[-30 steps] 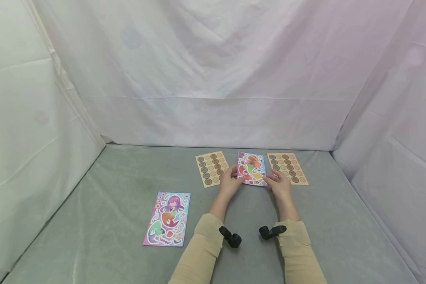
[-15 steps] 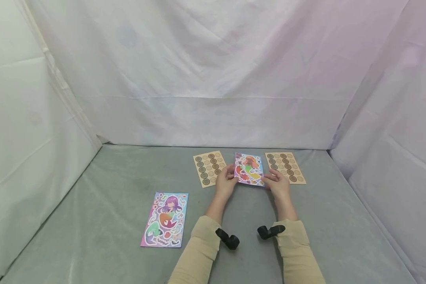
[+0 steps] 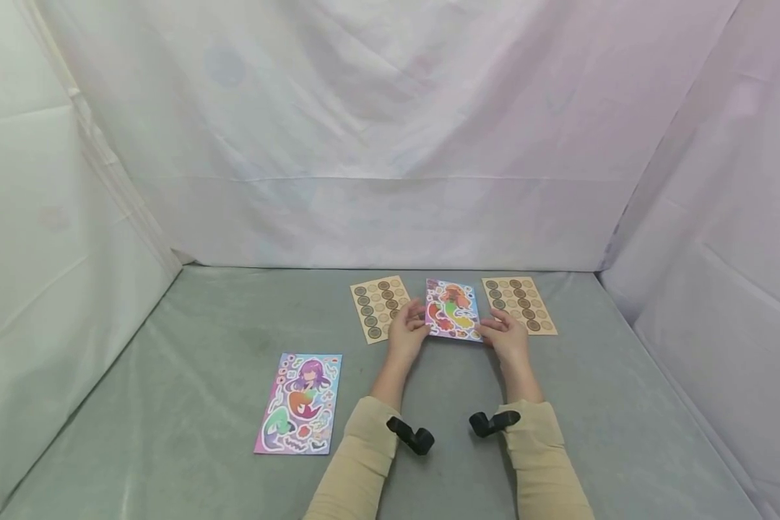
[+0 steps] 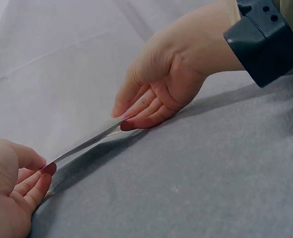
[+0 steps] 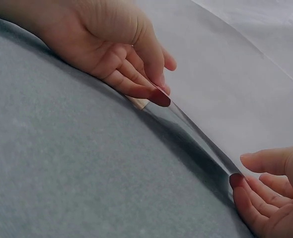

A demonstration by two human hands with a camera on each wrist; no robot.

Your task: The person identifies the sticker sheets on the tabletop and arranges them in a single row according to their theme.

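Observation:
A mermaid sticker sheet (image 3: pixel 453 309) lies between both hands at the far side of the table, its near edge slightly raised. My left hand (image 3: pixel 406 331) pinches its near left corner, thumb above and fingers below. At the near right corner, my right hand (image 3: pixel 508 338) holds the sheet with fingertips beneath and thumb over it. Both wrist views show the sheet edge-on as a thin strip (image 4: pixel 84 144), with a shadow under it; its printed face is hidden there. In the right wrist view a small gap shows between right thumb (image 5: pixel 258 161) and fingertips.
Tan sheets of round stickers lie on either side, one left (image 3: pixel 378 307) and one right (image 3: pixel 518 305). A larger purple-haired mermaid sticker sheet (image 3: pixel 299 404) rests nearer, to the left. White cloth walls (image 3: pixel 390 224) border the grey table (image 3: pixel 182 404).
The head view has drifted, so everything sits a little farther left. My left thumb has slid outward to the held sheet's corner. The sheet keeps its place between the tan sheets.

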